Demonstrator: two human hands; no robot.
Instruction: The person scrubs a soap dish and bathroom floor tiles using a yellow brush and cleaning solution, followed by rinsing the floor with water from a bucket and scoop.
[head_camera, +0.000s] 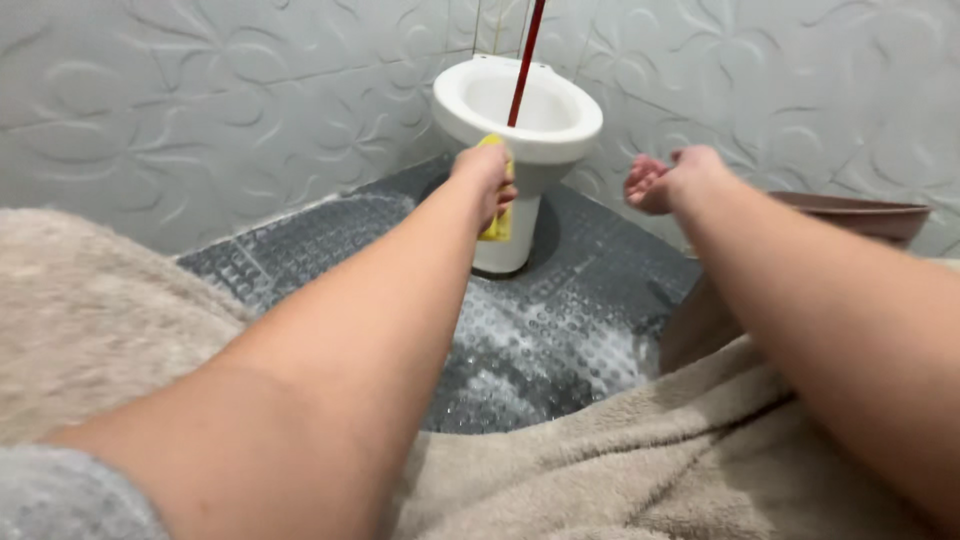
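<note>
My left hand (485, 180) is stretched out toward a white toilet bowl (560, 125) in the corner and is closed around a yellow sponge (497, 225), which sits against the front of the bowl below the rim. My right hand (665, 180) hovers to the right of the bowl with its fingers loosely apart and nothing in it. A red stick (525, 60) leans into the bowl from above.
The dark grey studded floor (560, 330) in front of the toilet is wet and soapy. A brown bucket (860, 215) stands at the right. Pale embossed tiles (220, 110) cover both walls. Beige fluffy fabric (620, 470) fills the near part of the view.
</note>
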